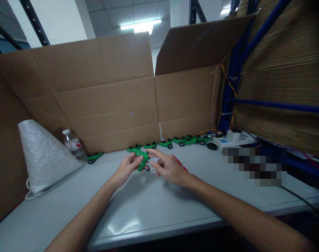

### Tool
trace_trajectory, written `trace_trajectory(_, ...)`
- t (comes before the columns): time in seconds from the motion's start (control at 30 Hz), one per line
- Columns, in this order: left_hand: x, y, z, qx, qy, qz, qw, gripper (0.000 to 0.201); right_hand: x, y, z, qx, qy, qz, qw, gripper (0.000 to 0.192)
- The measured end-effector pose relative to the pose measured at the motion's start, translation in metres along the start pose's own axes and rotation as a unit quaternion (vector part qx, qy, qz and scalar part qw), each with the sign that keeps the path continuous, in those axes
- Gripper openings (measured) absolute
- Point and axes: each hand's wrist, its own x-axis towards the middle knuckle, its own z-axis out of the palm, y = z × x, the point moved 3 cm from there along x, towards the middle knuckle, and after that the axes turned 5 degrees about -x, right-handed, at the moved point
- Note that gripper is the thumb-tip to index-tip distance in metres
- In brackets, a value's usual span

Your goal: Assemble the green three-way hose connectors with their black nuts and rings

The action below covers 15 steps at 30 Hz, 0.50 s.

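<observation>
My left hand [128, 167] grips a green toy car [141, 159], raised a little above the table and tilted, with the thumb across its near side. My right hand [168, 166] is just right of the car, thumb and fingers apart; its index fingertip reaches the car's upper edge, and I cannot tell whether it touches. A small white round part [152, 170] shows below the right fingers; what it rests on is unclear. Behind the hands, several green toy cars [185, 140] with black wheels stand in a row. A red pen-like tool [179, 162] lies beyond my right wrist.
Cardboard walls [104, 101] enclose the white table [138, 210]. At left stand a silver foil bag [46, 157], a plastic bottle [74, 145] and another green car [94, 158]. At right are a black ring [212, 146], a power strip [233, 139] with cables, and a blurred-out patch.
</observation>
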Motion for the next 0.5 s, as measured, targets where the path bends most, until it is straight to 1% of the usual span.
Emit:
trace_trajectory(0.13,-0.001,-0.003,0.003,-0.004,-0.013,-0.002,1.000,0.042,-0.003,0.000,0.004,-0.039,-0.025,-0.006,0.999,0.063)
trace_trajectory(0.27,-0.002,-0.001,0.004,-0.014,-0.013,-0.004,1.000,0.047,-0.005,-0.001,0.005,-0.055,-0.035,-0.008,0.998,0.071)
trace_trajectory(0.37,-0.003,0.001,0.008,-0.003,-0.005,0.000,1.000,0.050,-0.004,-0.001,0.005,-0.037,-0.042,-0.001,0.998,0.070)
trace_trajectory(0.5,-0.003,0.007,0.012,0.037,0.006,0.025,0.999,0.048,-0.003,0.000,0.005,0.002,-0.024,0.019,1.000,0.064)
